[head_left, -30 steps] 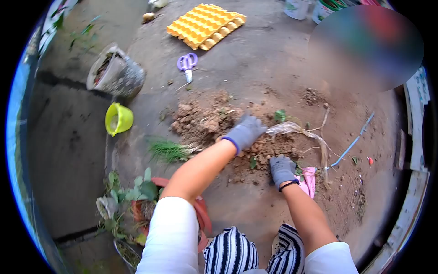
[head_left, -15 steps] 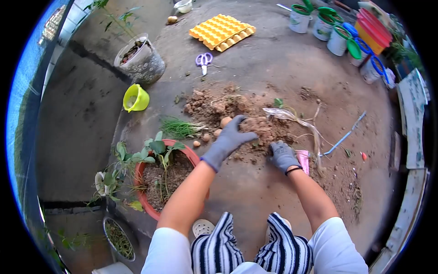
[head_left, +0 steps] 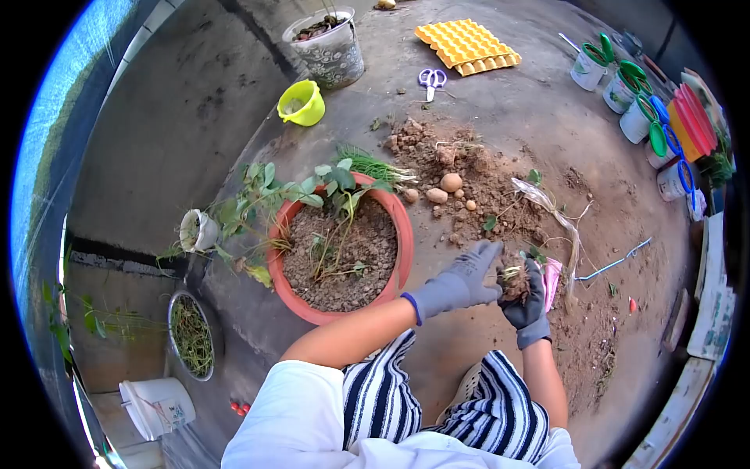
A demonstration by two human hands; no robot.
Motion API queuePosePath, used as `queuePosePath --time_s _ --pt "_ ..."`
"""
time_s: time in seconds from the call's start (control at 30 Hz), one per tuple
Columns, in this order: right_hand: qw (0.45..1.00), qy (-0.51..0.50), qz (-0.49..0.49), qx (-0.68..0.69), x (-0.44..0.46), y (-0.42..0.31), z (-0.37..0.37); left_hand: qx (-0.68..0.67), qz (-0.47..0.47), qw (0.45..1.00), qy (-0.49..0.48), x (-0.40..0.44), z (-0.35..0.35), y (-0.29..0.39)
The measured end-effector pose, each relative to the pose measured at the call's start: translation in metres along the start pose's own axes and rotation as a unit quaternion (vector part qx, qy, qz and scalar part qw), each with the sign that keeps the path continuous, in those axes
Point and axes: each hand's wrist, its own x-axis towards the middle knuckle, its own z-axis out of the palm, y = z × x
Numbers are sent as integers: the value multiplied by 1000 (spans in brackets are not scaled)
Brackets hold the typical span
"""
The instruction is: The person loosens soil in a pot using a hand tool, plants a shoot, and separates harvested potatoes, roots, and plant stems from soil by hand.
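Note:
My left hand [head_left: 462, 283], in a grey glove, hovers palm down just left of my right hand with its fingers stretched out and a gap between thumb and fingers. My gloved right hand [head_left: 528, 306] is turned upward and wrapped round a soil-covered root clump [head_left: 513, 284] with pale stubs and a small green leaf. Beyond both hands spreads a heap of loose brown soil [head_left: 500, 187]. At its near left edge lie several potatoes [head_left: 451, 182] of different sizes. A bunch of scallions [head_left: 375, 166] rests beside them.
To the left stands a terracotta-coloured pot [head_left: 405, 242] with a leafy plant. A pink packet [head_left: 552, 283] and a plastic strip [head_left: 566, 227] lie right of the soil. Farther off are purple scissors [head_left: 431, 81], yellow egg trays [head_left: 467, 47], a yellow-green bucket [head_left: 301, 103] and lidded tins [head_left: 637, 119].
My right hand has lifted off the soil and turned up with the root clump in it. My left hand has come nearer my body, toward the right hand. The view has swung left.

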Motion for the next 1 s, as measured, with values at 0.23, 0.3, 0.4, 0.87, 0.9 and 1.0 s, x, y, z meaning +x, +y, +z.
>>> queuePosePath --time_s 0.23,0.3,0.4,0.87,0.9,1.0 --pt "987 -26 -84 -134 7 29 33 -449 -8 892 48 -21 20 -7" --pt "981 -16 -124 -147 18 39 49 -445 21 891 88 -16 19 -16" --pt "937 7 -207 -282 19 43 57 -429 44 898 87 -15 10 -12" --pt "727 416 -294 -460 -180 -23 -78 -767 -173 607 -117 -4 3 -33" --pt "643 485 -284 -519 -217 -8 -112 -763 -204 608 -85 -6 -4 -17" --pt "495 670 -139 -535 -312 55 -191 -818 -71 526 -221 9 10 -28"
